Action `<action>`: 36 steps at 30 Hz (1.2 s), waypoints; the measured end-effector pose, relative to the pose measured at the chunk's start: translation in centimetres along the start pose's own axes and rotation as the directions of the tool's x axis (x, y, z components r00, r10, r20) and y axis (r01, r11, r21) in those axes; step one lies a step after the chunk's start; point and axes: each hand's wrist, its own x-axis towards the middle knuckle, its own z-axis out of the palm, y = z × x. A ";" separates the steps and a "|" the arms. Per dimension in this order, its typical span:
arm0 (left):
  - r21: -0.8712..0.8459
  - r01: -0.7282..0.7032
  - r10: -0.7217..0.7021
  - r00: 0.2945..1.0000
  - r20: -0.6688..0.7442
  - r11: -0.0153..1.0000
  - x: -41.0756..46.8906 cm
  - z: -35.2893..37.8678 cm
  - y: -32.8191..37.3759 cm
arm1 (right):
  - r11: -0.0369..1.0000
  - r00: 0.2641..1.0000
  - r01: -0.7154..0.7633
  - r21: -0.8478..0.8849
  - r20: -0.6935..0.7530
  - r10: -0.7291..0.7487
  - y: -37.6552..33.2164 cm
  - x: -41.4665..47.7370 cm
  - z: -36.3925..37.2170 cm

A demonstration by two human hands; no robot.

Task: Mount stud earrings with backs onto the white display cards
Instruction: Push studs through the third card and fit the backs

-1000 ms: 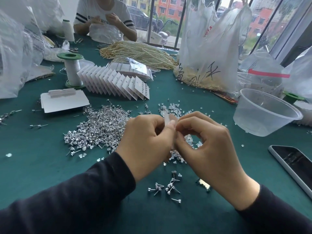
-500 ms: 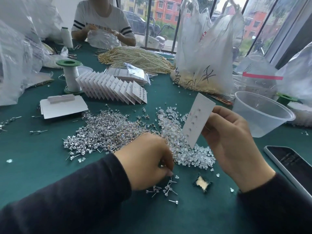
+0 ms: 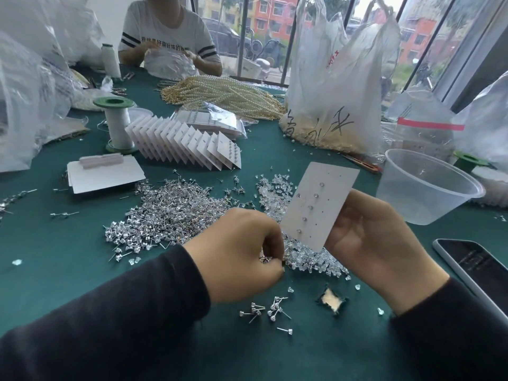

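Note:
My right hand (image 3: 376, 243) holds a white display card (image 3: 320, 206) upright by its right edge; several studs sit in one column on it. Just left of the card's lower corner, my left hand (image 3: 242, 254) has its fingers curled and pinches small silver studs at the fingertips, above the table. A big heap of silver stud earrings (image 3: 170, 213) lies to the left, and a pile of clear earring backs (image 3: 308, 257) lies under and behind the card. A few loose studs (image 3: 268, 312) lie near my left wrist.
A fanned row of filled cards (image 3: 187, 143), a stack of blank cards (image 3: 104, 174) and a green-capped spool (image 3: 116, 125) stand at the back left. A clear plastic cup (image 3: 426, 185) and a phone (image 3: 475, 268) are on the right. Another person works across the table.
My hands came apart from in front of me. The right hand lifted the card to the right, the left dropped to the table and now has studs in its fingertips.

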 end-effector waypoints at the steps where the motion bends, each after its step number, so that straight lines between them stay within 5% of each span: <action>1: -0.029 0.017 -0.018 0.999 -0.028 0.999 0.0 -0.2 -0.1 | 1.000 1.000 -0.014 -0.003 0.008 0.014 0.0 0.0 0.0; 10: -0.531 0.125 -0.148 0.989 -0.001 0.838 0.4 -1.5 -0.3 | 0.991 0.991 -0.116 -0.061 0.059 0.120 0.1 -0.2 0.0; 19: -0.397 0.067 -0.033 0.995 0.091 0.915 0.2 -1.3 -0.4 | 0.980 0.976 -0.184 -0.078 0.103 0.192 0.1 -0.2 -0.1; 23: -0.515 -0.041 -0.044 0.987 -0.153 0.856 0.3 -1.1 0.0 | 0.980 0.964 -0.186 -0.069 0.180 0.196 0.1 -0.2 0.3; 27: -0.538 -0.115 -0.147 0.896 -0.419 0.835 0.5 -0.9 0.2 | 0.979 0.951 -0.202 0.015 0.242 0.192 0.5 -0.6 0.5; 36: -0.346 -0.097 -0.112 0.836 -0.538 0.933 0.3 -0.6 0.6 | 0.972 0.931 -0.230 -0.035 0.282 0.231 0.9 -1.0 1.3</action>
